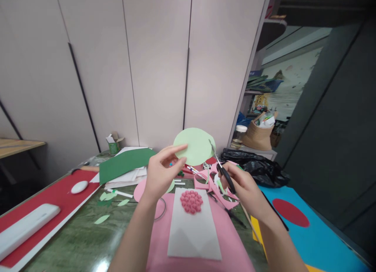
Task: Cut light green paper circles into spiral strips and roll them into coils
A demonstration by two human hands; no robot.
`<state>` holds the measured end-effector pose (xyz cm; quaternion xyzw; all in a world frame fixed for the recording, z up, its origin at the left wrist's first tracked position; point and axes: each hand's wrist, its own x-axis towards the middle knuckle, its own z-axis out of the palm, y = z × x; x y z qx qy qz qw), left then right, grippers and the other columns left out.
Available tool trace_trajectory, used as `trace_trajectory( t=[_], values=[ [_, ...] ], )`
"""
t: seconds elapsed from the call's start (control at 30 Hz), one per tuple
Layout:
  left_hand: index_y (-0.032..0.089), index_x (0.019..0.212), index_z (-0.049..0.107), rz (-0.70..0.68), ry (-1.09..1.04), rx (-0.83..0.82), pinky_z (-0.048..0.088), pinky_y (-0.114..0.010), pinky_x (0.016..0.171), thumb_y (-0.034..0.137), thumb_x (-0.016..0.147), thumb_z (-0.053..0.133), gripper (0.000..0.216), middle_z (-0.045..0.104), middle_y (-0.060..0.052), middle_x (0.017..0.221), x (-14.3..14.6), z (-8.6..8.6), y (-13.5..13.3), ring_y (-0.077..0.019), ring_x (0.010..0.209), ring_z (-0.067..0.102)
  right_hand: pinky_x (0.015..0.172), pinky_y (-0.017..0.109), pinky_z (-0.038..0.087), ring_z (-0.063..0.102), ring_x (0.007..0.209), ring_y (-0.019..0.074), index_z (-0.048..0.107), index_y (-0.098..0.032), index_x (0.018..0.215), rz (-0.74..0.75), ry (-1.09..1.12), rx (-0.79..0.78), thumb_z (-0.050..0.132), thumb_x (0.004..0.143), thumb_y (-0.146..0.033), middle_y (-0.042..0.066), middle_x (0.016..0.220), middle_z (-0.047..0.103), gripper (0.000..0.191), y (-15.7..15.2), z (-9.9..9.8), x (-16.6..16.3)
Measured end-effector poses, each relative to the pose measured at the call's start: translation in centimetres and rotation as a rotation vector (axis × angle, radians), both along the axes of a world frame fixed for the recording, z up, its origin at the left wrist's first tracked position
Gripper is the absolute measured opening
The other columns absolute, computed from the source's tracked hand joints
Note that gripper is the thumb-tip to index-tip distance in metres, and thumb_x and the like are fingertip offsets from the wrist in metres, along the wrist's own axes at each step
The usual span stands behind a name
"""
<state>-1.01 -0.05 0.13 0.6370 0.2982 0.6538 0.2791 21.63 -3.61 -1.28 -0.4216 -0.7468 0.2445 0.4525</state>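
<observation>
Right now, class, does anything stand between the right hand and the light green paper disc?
Only the scissors, held in the right hand; their blades reach the right side of the disc. Nothing else visible stands between them.

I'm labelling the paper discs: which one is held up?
The light green disc in the left hand, scissors at its right side; the pink disc and red disc lie lower.

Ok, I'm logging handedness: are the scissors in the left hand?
No: the right hand holds the scissors; the left hand holds green paper.
</observation>
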Motion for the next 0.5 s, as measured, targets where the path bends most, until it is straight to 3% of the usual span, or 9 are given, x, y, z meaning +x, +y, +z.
trace_trajectory(
  t=[0.5],
  values=[
    [0.022,0.096,0.076,0.010,0.213,-0.064,0.043,-0.021,0.054,0.018,0.076,0.064,0.024,0.072,-0.006,0.089,-0.7,0.8,0.0,-0.0100,0.060,0.053,0.057,0.025,0.027,0.033,0.062,0.0125,0.044,-0.021,0.076,0.021,-0.086,-0.090,0.042,0.095,-0.038,-0.004,0.068,0.039,0.026,-0.2,0.7,1.5]
  ],
)
